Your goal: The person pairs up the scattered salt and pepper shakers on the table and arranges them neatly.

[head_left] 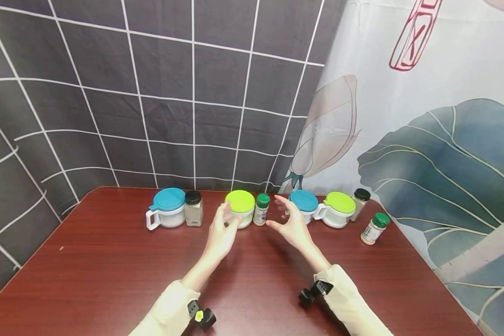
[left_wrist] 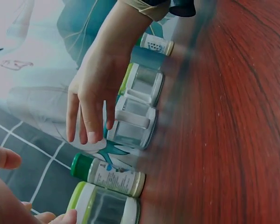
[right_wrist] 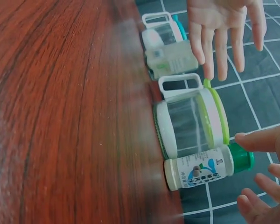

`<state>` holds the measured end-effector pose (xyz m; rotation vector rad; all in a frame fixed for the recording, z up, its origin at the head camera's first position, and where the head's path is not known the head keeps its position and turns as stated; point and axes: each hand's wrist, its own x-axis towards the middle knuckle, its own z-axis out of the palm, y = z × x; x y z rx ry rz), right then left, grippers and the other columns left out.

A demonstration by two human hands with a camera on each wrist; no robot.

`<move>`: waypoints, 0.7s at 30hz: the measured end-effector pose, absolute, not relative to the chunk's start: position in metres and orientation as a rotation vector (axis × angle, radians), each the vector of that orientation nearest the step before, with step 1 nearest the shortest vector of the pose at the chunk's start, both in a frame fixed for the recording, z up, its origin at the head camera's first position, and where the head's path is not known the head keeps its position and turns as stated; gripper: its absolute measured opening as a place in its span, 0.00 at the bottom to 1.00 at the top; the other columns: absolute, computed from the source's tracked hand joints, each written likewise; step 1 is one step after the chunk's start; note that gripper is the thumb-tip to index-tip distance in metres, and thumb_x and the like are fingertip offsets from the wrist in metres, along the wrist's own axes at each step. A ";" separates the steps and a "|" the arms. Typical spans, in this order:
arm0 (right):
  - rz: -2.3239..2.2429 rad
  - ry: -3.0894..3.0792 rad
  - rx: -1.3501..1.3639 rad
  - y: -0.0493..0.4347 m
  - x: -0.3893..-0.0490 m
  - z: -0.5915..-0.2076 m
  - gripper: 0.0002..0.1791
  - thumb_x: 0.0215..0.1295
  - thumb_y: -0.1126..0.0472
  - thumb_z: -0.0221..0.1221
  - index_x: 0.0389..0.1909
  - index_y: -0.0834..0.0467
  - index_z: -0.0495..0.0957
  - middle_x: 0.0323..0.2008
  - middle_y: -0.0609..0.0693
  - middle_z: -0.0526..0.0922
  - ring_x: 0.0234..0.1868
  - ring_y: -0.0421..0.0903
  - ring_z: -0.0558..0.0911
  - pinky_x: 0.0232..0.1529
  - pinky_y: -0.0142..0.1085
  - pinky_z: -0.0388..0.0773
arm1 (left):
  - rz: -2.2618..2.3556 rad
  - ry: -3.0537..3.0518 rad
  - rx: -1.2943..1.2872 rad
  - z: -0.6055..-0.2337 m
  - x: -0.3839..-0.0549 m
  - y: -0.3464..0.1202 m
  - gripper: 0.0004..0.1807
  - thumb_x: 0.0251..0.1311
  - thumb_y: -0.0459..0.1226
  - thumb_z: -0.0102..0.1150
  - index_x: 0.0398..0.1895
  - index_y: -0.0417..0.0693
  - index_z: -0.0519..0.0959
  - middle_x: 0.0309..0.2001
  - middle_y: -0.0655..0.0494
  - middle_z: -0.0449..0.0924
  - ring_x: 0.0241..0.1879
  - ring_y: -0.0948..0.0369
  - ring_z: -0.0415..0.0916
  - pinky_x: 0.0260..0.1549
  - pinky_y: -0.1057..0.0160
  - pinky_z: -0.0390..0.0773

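My left hand [head_left: 221,231] reaches in at the left of a glass seasoning jar with a lime-green lid [head_left: 240,201] and a white handle [right_wrist: 179,84]. Its fingers look extended in the right wrist view and grip nothing. Beside that jar stands a small shaker bottle with a green cap [head_left: 261,210] and a printed label [right_wrist: 201,169]. To the right of the shaker is my right hand [head_left: 294,227], its thumb and fingers spread with a gap between them. Part of a blue-lidded jar [head_left: 303,200] is hidden behind this hand.
On the left stand another blue-lidded jar [head_left: 169,205] and a black-capped shaker [head_left: 194,208]. At the right are a second lime-lidded jar [head_left: 339,210], a black-capped shaker [head_left: 360,204] and a green-capped one [head_left: 375,228]. A tile-pattern cloth [head_left: 163,116] hangs behind the brown table [head_left: 109,280].
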<state>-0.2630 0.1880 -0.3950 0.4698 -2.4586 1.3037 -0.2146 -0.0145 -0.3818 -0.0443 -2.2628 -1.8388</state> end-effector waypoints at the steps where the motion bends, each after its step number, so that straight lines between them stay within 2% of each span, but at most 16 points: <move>1: 1.308 -2.454 0.475 0.189 -0.262 -0.394 0.38 0.48 0.67 0.71 0.63 0.61 0.69 0.55 0.62 0.77 0.54 0.58 0.77 0.50 0.54 0.77 | -1.837 -2.262 -0.052 -0.382 -0.214 -0.014 0.29 0.63 0.35 0.54 0.67 0.38 0.62 0.66 0.38 0.66 0.62 0.42 0.69 0.62 0.44 0.66; 8: 1.265 -2.440 0.494 0.198 -0.258 -0.391 0.39 0.47 0.67 0.72 0.62 0.60 0.70 0.55 0.61 0.78 0.53 0.58 0.77 0.51 0.55 0.76 | -1.836 -2.242 -0.084 -0.379 -0.214 -0.009 0.28 0.62 0.34 0.54 0.65 0.37 0.65 0.63 0.38 0.69 0.60 0.42 0.72 0.61 0.45 0.68; 21: 1.192 -2.443 0.485 0.219 -0.251 -0.392 0.40 0.46 0.66 0.73 0.63 0.57 0.69 0.54 0.60 0.79 0.53 0.56 0.77 0.49 0.53 0.77 | -1.933 -2.249 -0.136 -0.379 -0.212 0.005 0.27 0.64 0.36 0.55 0.65 0.37 0.66 0.64 0.37 0.69 0.60 0.44 0.72 0.56 0.47 0.74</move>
